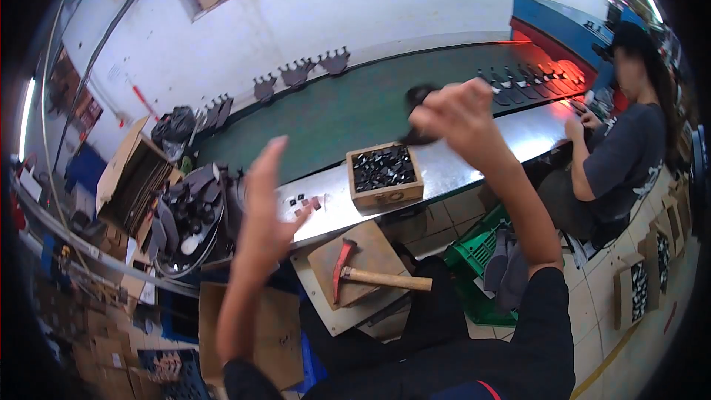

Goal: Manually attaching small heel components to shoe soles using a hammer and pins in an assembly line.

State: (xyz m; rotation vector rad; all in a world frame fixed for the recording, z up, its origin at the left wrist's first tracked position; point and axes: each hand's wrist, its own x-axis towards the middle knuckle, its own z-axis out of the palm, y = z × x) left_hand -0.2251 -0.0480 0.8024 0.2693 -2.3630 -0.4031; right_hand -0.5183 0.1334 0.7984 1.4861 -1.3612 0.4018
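My left hand (263, 211) is raised over the near edge of the metal bench. Its fingers are stretched out and it holds nothing. Up over the bench, my right hand (463, 122) is closed on a dark curved piece (421, 96), blurred and partly hidden by the fingers. Between the hands, a wooden box (389, 196) full of small black pieces sits on the bench. Small reddish and black squares (307, 205) lie near my left hand. Below, a hammer (378, 278) with a red head and wooden handle rests on a board (333, 259).
A green conveyor belt (333, 122) carries dark sole-shaped pieces (296, 74) toward a red-lit blue machine (552, 22). At right sits a co-worker (629, 133). A full tub (189, 215) and open carton (129, 178) stand left; a green crate (470, 252) sits low right.
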